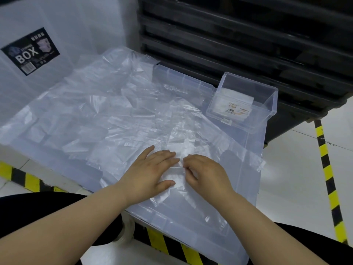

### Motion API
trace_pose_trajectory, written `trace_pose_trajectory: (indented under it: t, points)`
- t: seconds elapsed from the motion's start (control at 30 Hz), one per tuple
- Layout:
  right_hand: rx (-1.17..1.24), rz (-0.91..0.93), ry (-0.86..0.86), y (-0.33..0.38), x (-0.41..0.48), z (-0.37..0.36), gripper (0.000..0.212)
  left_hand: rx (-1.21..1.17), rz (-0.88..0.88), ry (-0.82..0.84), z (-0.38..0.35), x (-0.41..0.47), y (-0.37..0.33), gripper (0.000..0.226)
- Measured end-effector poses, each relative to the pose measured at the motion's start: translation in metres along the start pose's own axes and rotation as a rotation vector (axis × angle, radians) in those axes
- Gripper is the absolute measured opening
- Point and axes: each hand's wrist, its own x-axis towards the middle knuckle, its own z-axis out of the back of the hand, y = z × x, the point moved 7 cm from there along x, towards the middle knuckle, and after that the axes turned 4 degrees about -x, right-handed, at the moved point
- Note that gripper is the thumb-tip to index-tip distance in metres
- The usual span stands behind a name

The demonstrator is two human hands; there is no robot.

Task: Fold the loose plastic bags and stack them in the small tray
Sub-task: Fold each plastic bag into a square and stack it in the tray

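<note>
Fingers (164, 155) of the left hand (150, 171) lie straight and close together, pressed flat on a clear plastic bag (179, 138), with the thumb spread out toward the person and also resting on the film. Just to the right of them, almost tip to tip, the fingers (191, 159) of the right hand (206, 173) are curled, and together with the thumb they appear to pinch a narrow fold of the same bag. The bag runs as a long strip away from both sets of fingers and also back beneath the palms toward the wrists.

Under the fingers the bag rests on a translucent plastic counter (246, 178). Beyond the left fingers and off to their left, a wide heap of loose bags (107, 104) covers most of that surface, overlapping and crumpled, so separate bags are hard to tell apart.

Well beyond the right fingers and somewhat to their right stands the small tray (267, 104), clear-walled and upright on the far corner of the counter. Inside it lies a flat white stack of folded bags (235, 96), with a printed label on the tray's near part.

Far past the left fingers rises a big pale storage box (57, 25) bearing a dark sticker (30, 50) that reads BOX. Behind the tray are stacked black crates (248, 35). Right of the right fingers, below the counter's edge, yellow-and-black tape (328, 178) crosses the pale floor (298, 169).
</note>
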Motion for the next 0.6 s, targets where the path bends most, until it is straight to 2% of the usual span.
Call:
trace_pose_trajectory:
  t: [0.1, 0.17, 0.27, 0.33, 0.43, 0.6]
  points:
    - [0.246, -0.111, 0.015, -0.009, -0.002, 0.006, 0.018, -0.166, 0.046, -0.052, 0.005, 0.001, 0.003, 0.044]
    - [0.393, -0.197, 0.106, -0.012, -0.004, 0.004, 0.014, -0.236, 0.068, -0.100, 0.010, 0.001, 0.005, 0.039]
    - [0.531, -0.244, 0.137, -0.011, -0.006, 0.006, 0.020, -0.330, 0.147, -0.125, 0.016, 0.003, 0.011, 0.037]
    - [0.590, -0.256, 0.166, -0.009, -0.005, 0.008, 0.020, -0.403, 0.196, -0.102, 0.017, 0.003, 0.011, 0.046]
    - [0.574, -0.269, 0.231, -0.009, -0.006, 0.010, 0.019, -0.517, 0.306, 0.044, 0.012, 0.003, 0.013, 0.063]
    - [0.435, -0.207, 0.280, -0.005, -0.004, 0.010, 0.022, -0.737, 0.474, 0.142, 0.011, 0.001, 0.015, 0.020]
